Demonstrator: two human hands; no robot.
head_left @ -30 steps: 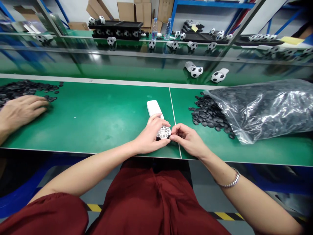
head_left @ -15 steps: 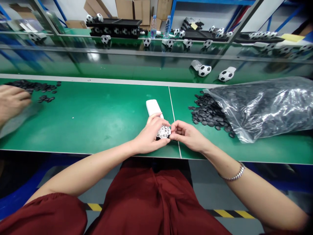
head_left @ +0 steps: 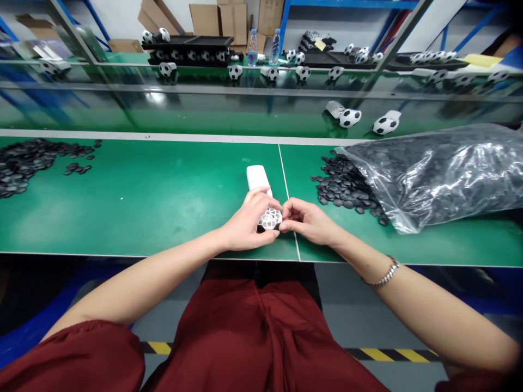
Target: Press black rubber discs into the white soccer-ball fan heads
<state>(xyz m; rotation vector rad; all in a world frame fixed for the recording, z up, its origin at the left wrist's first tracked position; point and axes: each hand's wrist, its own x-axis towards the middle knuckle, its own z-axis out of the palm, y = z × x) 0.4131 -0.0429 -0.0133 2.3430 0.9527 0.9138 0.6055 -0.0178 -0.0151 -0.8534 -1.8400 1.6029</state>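
Your left hand [head_left: 250,222] grips the webbed ball [head_left: 270,219], black at its near edge, top mostly white; right hand [head_left: 311,222] meets its edge, hold unclear.

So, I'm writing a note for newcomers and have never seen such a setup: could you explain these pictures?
No machine is working here: these are a person's bare hands, seen from a camera worn on the head, looking forward and down. The left hand holds a white piece with an openwork rounded end. The right hand pinches at its edge; whether it grips something small is hidden. On the green table lie a left pile and right pile of black bits, the latter beside a clear bag.
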